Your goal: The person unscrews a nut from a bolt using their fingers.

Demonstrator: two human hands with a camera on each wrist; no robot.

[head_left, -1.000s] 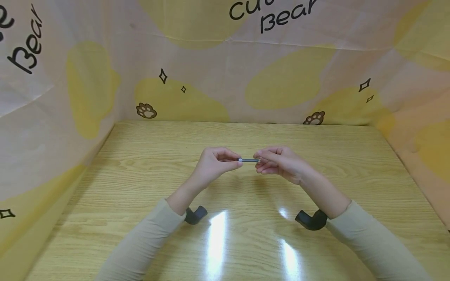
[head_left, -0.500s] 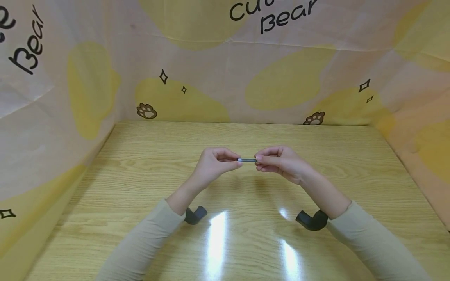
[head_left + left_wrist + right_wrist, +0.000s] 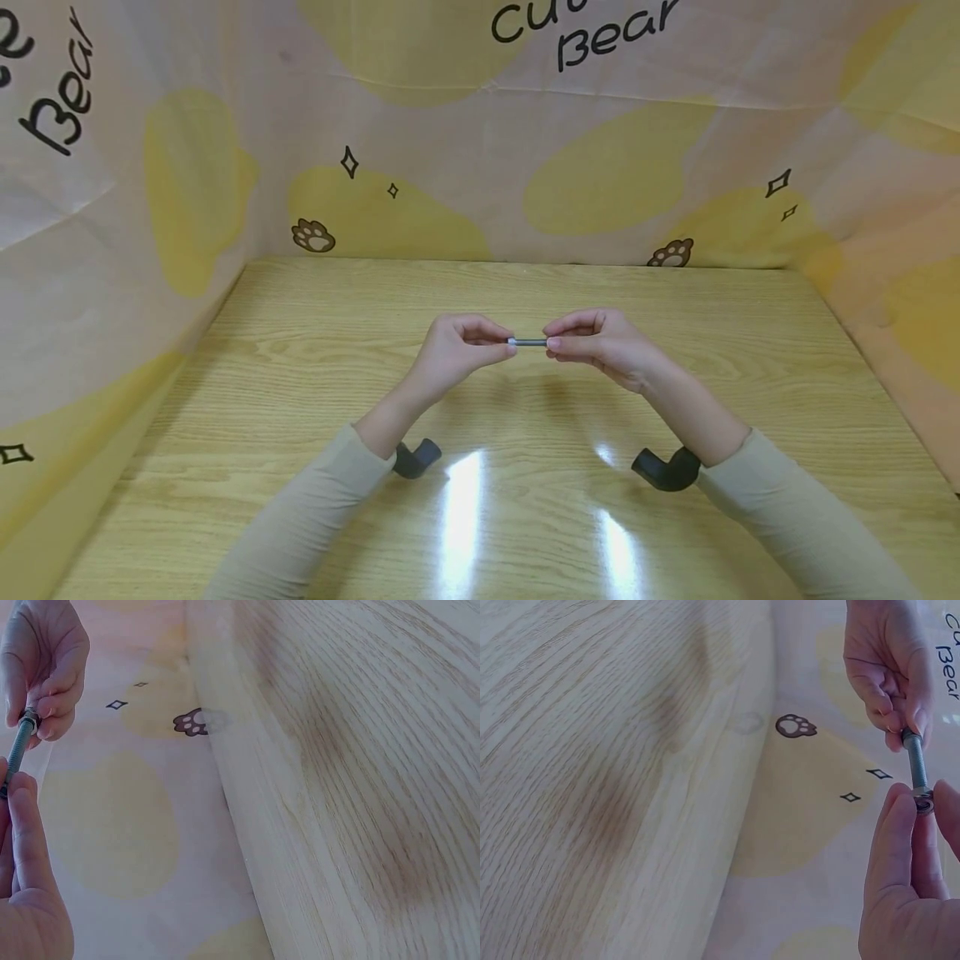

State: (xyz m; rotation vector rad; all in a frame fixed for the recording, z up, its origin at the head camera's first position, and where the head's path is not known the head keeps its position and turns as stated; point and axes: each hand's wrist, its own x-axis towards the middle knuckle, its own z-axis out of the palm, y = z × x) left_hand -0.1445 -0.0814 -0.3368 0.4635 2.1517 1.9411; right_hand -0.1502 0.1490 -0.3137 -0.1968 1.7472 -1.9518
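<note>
A metal bolt (image 3: 531, 342) lies level between my two hands, above the table. At its head end, my left hand (image 3: 459, 348) pinches it between thumb and fingertips, hiding most of the head. On the other end sits a hex nut (image 3: 923, 796), which the right wrist view shows around the tip of the threaded shank (image 3: 918, 766). My right hand (image 3: 606, 348) has its thumb and fingers at that nut, pinching it from the sides. In the left wrist view the nut (image 3: 31, 718) shows partly between the right hand's fingers.
Beneath the hands is a wood-grain table (image 3: 525, 517) with bright reflections near the front. Printed cloth (image 3: 450, 167) with yellow patches stands around its back and sides. Black curved pieces (image 3: 666, 470) show beside both wrists.
My right thumb and fingers have shifted around the nut, covering it more in the head view than a second ago. The left hand and bolt have stayed in place.
</note>
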